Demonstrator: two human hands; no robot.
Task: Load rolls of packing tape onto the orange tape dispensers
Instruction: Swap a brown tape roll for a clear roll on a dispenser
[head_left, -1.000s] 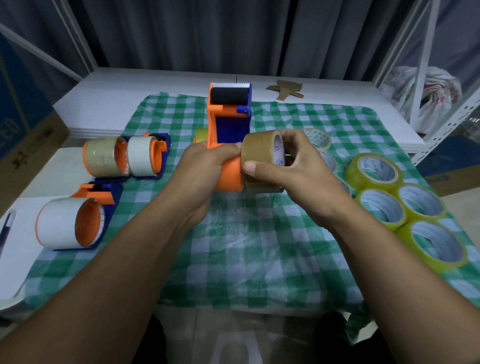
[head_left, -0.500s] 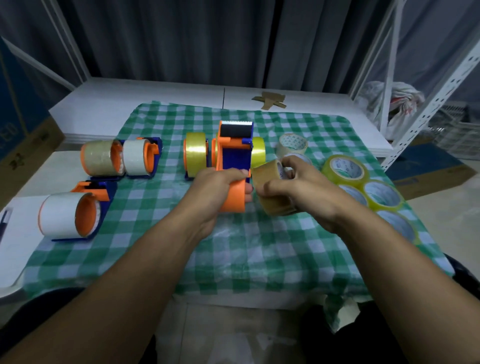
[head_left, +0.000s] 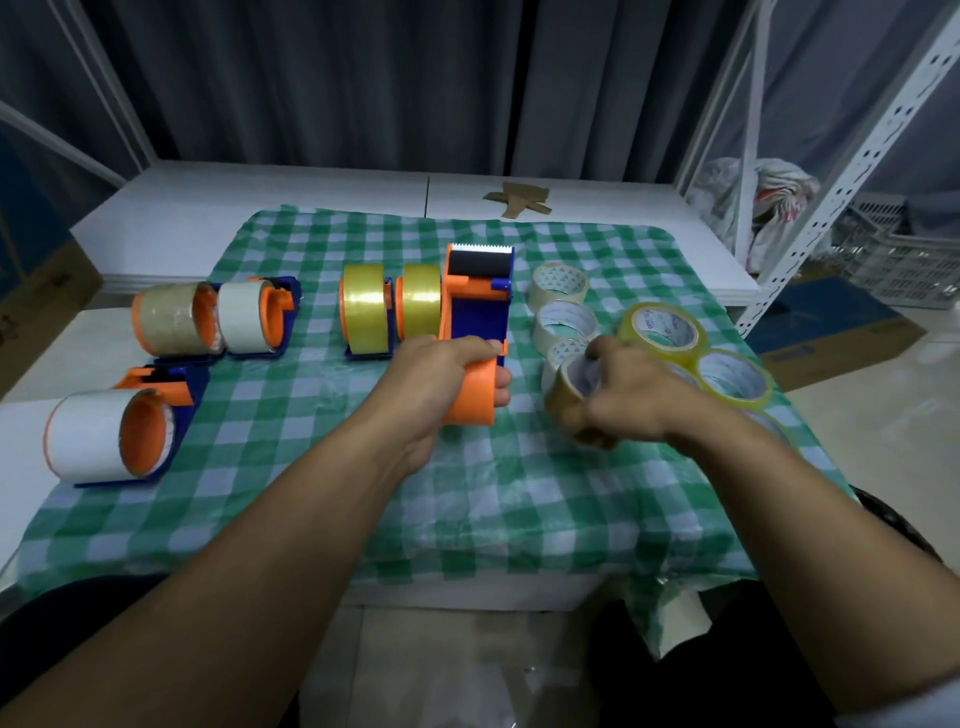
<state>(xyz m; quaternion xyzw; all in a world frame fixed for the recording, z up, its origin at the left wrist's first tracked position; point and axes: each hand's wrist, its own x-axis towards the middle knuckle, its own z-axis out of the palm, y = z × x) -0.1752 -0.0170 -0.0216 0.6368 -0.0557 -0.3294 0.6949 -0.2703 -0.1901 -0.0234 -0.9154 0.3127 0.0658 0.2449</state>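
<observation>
The left hand (head_left: 434, 382) clenches the empty orange-and-blue plastic dispenser (head_left: 475, 338); the right hand (head_left: 631, 397) grips the brown tape roll (head_left: 569, 397), which could jam if tilted.

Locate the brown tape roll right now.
Head view, right of centre: the brown tape roll is gripped in the right hand, just right of the orange tape dispenser the left hand holds, in front of the loose clear rolls.

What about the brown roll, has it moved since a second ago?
Yes. The brown roll moved right, away from the dispenser, closer to the yellow rolls on the cloth.
</observation>
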